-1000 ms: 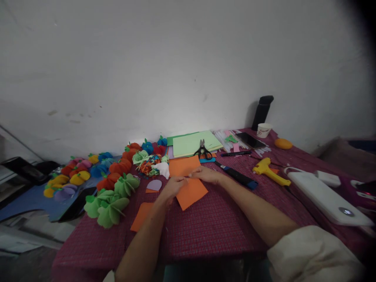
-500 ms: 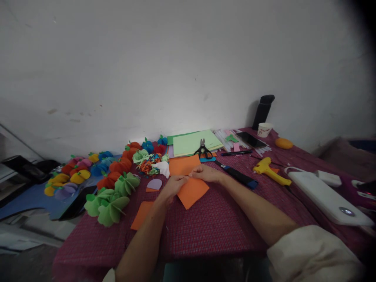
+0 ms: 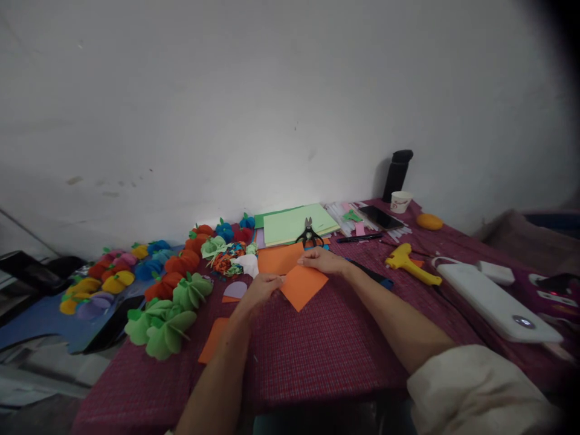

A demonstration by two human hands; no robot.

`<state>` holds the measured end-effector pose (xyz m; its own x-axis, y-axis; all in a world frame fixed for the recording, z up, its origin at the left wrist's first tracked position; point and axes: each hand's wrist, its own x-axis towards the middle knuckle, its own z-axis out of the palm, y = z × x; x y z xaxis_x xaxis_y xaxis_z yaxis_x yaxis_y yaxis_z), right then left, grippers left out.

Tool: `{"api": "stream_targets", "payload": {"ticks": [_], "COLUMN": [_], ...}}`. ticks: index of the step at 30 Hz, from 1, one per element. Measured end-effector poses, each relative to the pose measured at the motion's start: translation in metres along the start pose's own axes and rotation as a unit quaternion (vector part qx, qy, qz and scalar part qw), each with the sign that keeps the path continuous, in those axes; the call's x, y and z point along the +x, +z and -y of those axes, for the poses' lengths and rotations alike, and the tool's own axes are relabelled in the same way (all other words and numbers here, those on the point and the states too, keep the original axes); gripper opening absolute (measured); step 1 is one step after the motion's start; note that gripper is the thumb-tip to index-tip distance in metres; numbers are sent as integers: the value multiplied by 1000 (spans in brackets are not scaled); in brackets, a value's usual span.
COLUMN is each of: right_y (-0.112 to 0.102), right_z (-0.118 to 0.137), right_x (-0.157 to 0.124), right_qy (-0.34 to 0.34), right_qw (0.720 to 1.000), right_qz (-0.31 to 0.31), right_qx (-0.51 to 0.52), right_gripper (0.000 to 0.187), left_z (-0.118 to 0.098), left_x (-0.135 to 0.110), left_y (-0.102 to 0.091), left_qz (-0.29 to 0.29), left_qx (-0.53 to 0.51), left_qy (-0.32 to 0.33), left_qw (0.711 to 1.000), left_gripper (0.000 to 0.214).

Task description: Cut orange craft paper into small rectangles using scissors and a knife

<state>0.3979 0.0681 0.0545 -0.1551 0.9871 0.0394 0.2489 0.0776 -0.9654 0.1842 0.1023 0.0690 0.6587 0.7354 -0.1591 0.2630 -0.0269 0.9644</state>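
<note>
**Head view: both your hands on a small orange paper square near the middle of the table**

From the head view, the small orange paper square (image 3: 302, 286) lies flat on the table (image 3: 326, 356), which is covered in a maroon checked cloth, a little back from the near edge. Your left hand (image 3: 260, 289) is pinched on its left corner. Your right hand (image 3: 322, 261) sits curled on the far corner, though it is too small to tell whether it grips or only presses. The hands are apart, with the sheet between them. A larger orange paper sheet (image 3: 277, 258) lies just behind, with black-handled scissors (image 3: 309, 234) beyond it and a yellow glue gun (image 3: 410, 263) towards the right edge. The square looks light, thin and easily creased, so it is best taken by corners or edges with the fingertips.
</note>
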Motion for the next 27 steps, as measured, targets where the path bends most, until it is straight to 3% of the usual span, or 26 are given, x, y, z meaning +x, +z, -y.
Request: {"api": "stream_targets", "payload": {"ticks": [5,12,20,23,27], "right_y": [-6,-12,23,22,5], "right_z": [-2,-1,12,12,9], "right_x": [0,-5,-1,-1,-1], "right_qy": [-6,-11,-70,-64,-23], "right_qw": [1000,1000,985,985,997], "right_qz": [-10,-13,104,101,54], "right_qx": [7,-8,-118,-124,-59], "right_gripper": [40,38,38,38,36], "left_z": [-2,3,5,8,9], "left_x": [-2,3,1,1,0], "left_y": [-12,-28,-2,-3,-8], "left_qz": [50,-66,70,93,97], "left_qx": [63,-2,93,109,43], "left_qy": [47,32,47,39,17], "left_qw": [996,997,992,989,994], "left_gripper": [35,38,42,44,40]}}
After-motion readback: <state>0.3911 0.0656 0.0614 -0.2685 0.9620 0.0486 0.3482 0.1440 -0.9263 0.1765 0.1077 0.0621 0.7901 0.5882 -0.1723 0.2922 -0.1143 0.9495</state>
